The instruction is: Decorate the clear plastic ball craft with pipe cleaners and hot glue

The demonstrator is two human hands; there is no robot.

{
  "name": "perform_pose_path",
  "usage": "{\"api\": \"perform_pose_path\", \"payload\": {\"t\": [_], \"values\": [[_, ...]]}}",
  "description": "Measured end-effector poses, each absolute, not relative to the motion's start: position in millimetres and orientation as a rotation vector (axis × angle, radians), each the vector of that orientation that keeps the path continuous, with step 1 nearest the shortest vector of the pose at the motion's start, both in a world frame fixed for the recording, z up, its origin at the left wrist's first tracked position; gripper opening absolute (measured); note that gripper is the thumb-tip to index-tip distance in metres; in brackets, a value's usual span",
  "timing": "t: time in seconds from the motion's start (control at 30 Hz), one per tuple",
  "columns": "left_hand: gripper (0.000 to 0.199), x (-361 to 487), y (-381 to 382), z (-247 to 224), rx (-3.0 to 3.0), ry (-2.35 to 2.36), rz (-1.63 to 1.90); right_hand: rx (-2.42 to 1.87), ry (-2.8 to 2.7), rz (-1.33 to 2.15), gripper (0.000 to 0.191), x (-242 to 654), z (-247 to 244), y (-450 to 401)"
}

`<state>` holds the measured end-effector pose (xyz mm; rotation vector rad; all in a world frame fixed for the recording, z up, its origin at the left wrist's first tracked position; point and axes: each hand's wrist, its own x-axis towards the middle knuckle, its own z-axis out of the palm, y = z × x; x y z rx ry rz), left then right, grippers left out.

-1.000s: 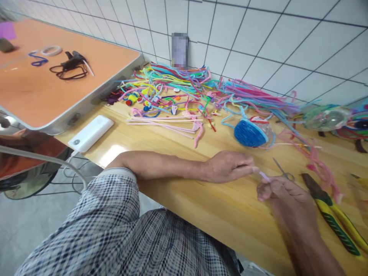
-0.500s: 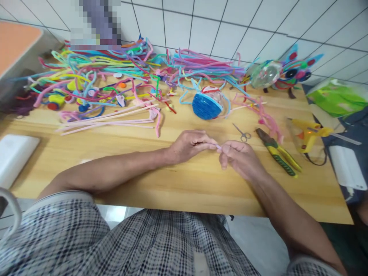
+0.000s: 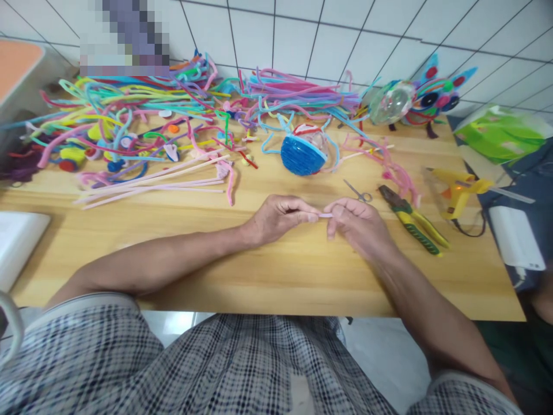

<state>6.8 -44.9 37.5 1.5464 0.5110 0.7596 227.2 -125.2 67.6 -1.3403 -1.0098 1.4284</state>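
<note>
Left hand (image 3: 276,220) and right hand (image 3: 358,223) both pinch a pale-lilac strip (image 3: 325,215), which spans the narrow gap between them over the worktop (image 3: 276,279). Scissors (image 3: 358,192) lie just beyond the right hand, pliers (image 3: 408,215) to its right, and a blue-fronted ball (image 3: 302,155) beyond both hands.

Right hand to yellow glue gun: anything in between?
Yes, the green-and-yellow pliers lie on the tabletop between the right hand and the glue gun, seen in the head view.

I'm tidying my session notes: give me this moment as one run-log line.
left hand: pinching lilac strip | right hand: pinching same strip | strip: short length visible between hands | table: scissors, pliers, glue gun
</note>
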Motion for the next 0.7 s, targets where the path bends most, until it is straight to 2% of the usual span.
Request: {"api": "perform_pose_path", "payload": {"t": [0.4, 0.57, 0.7], "values": [[0.036, 5, -50, 28, 1.737, 0.486, 0.929, -1.493, -0.993, 0.936, 0.037, 235, 57, -122], [0.034, 7, -48, 25, 1.723, 0.569, 0.920, -1.500, -1.280, 0.613, 0.035, 243, 63, -127], [0.038, 8, -49, 26, 1.705, 0.576, 0.909, -1.483, -1.641, 0.521, 0.027, 230, 60, -135]]}}
